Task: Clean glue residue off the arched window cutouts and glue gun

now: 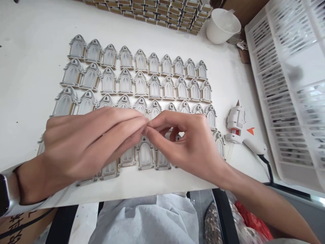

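Observation:
My left hand [88, 142] and my right hand [188, 142] meet fingertip to fingertip above the white table [30, 67]. Both pinch together at the same spot; whatever sits between the fingertips is too small to make out. Beneath and beyond the hands lie several rows of grey arch-shaped window pieces [141, 84], flat on the table and packed side by side. One arch piece [145, 154] lies directly below the pinch. A grey band [10, 193] wraps my left wrist.
A white hot glue gun [237, 125] lies right of the pieces, its black cord [267, 169] running off the front edge. A white cup [222, 25] stands at the back. Stacked small boxes [162, 12] line the far edge. A white slatted crate [291, 88] fills the right side.

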Motion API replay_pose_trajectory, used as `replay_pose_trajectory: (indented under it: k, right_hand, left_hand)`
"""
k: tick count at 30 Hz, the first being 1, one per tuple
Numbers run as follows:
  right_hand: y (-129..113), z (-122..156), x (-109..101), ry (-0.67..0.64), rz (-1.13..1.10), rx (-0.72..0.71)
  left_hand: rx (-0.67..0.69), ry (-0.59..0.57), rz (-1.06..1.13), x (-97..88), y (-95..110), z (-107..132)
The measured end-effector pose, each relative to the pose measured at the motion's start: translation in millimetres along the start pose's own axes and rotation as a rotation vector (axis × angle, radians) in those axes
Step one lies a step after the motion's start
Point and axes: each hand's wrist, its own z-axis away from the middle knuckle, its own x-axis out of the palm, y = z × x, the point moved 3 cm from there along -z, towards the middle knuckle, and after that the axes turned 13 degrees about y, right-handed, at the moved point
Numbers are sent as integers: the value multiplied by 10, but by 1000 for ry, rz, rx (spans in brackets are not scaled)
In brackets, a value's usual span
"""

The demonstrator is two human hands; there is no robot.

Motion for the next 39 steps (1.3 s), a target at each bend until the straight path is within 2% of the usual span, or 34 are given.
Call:
replay_pose_trajectory:
  k: [3,8,12,22,29,39]
  right_hand:
    - [11,-14,-3,20,-53,4]
    - [37,-25,-12,22,-115,27]
    - [46,-27,-23,44,-121,44]
    - [23,-20,-29,62,-112,49]
    - [26,-42,-39,54,-136,78]
    - [28,-38,-39,51,-157,118]
  left_hand:
    - [-20,-26,-32,-14,17,-32]
    - [164,-186,-220,-17,68,-46]
    - [237,-166,-211,-24,90,-47]
    - [108,-146,-209,-20,128,-32]
    - [216,-110,-144,19,130,-58]
    - [186,-92,-162,53,147,-43]
